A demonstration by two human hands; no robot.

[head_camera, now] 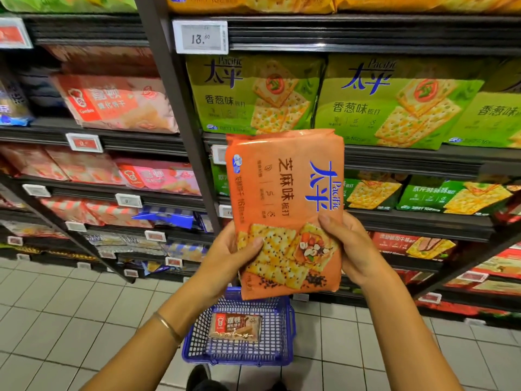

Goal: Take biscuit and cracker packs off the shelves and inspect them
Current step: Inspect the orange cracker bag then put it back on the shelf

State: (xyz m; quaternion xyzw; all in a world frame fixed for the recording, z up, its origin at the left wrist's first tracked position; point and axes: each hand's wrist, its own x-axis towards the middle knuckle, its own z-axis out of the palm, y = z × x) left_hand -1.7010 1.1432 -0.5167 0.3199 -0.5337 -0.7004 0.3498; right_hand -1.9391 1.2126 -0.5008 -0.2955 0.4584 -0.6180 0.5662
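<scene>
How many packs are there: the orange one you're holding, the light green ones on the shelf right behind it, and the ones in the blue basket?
1 orange pack, held by the left hand and right hand
3 light green packs on the shelf behind it, one cut off by the picture's edge
1 brown pack in the blue basket
Total: 5

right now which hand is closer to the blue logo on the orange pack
Right. The right hand grips the orange pack at its right edge, thumb just below the blue logo; the left hand grips its lower left edge, farther off.
</scene>
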